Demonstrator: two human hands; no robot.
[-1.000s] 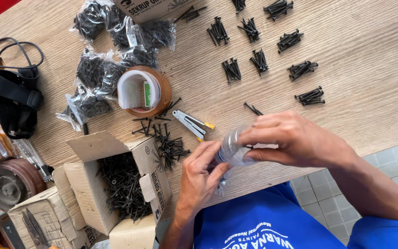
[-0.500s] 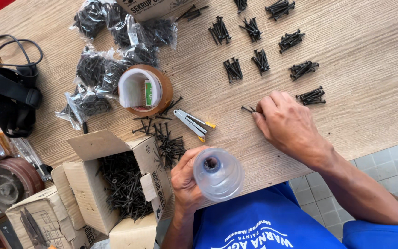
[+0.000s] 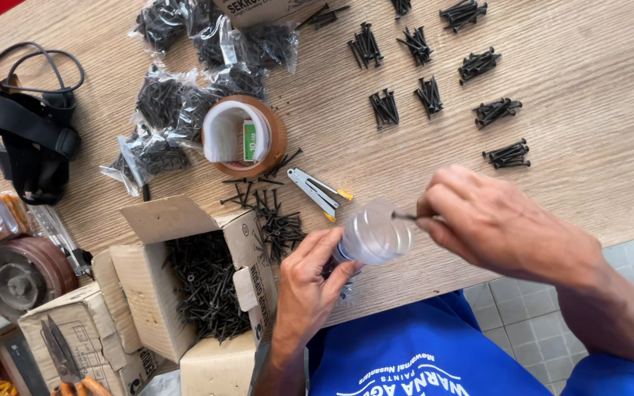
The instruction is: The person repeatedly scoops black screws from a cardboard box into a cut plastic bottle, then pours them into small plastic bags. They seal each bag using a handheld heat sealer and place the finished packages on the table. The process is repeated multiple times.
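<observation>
My left hand [image 3: 310, 282] grips a small clear plastic bottle [image 3: 372, 236] near the table's front edge, its opening tilted toward me. My right hand [image 3: 497, 224] pinches black screws [image 3: 403, 216] by their ends, the tips at the bottle's rim. A loose heap of black screws [image 3: 277, 216] lies just left of the bottle. An open cardboard box [image 3: 207, 282] full of screws stands beside my left wrist.
Small bundles of screws [image 3: 434, 73] lie in rows at the back right. Plastic bags of screws [image 3: 185, 95], a brown tape roll [image 3: 245, 136] and a utility knife [image 3: 318, 192] sit mid-table. A black strap with cable [image 3: 31, 139] lies at left, more boxes [image 3: 75, 345] lower left.
My right hand went out to the table, picked up screws and came back to the bottle's mouth. My left hand lifted the bottle back up beside it.
</observation>
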